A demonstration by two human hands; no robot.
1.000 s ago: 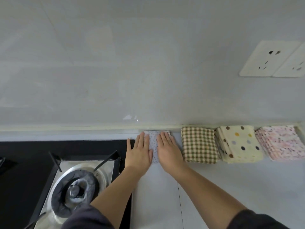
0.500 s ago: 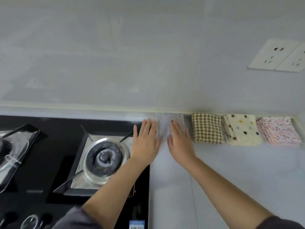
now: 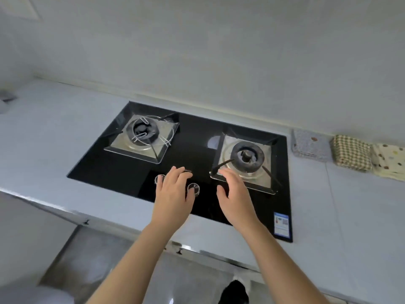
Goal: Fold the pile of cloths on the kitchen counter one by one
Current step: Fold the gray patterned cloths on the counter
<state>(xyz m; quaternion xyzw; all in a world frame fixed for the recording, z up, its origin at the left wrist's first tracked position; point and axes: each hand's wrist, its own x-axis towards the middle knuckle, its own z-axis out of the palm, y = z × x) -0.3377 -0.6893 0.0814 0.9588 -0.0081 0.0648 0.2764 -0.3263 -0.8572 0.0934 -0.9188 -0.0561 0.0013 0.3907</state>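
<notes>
Three folded cloths lie in a row against the wall at the right. A grey speckled cloth [image 3: 310,148] is nearest the stove. Beside it sit a brown checked cloth [image 3: 351,152] and a cream dotted cloth [image 3: 390,163], cut off by the frame's edge. My left hand [image 3: 173,194] hovers over the stove's knobs with loosely bent fingers, holding nothing. My right hand [image 3: 235,194] hangs near the front of the right burner, relaxed and holding nothing. Both hands are well left of the cloths.
A black glass gas stove [image 3: 190,150] with a left burner [image 3: 143,131] and a right burner [image 3: 247,156] is set into the grey counter [image 3: 54,137]. Two knobs [image 3: 193,188] sit at its front. The counter's front edge runs below my forearms, with floor beneath.
Both hands have left the grey speckled cloth and drawn back left over the stove. The view has swung left and down, and the pink cloth has gone out of frame.
</notes>
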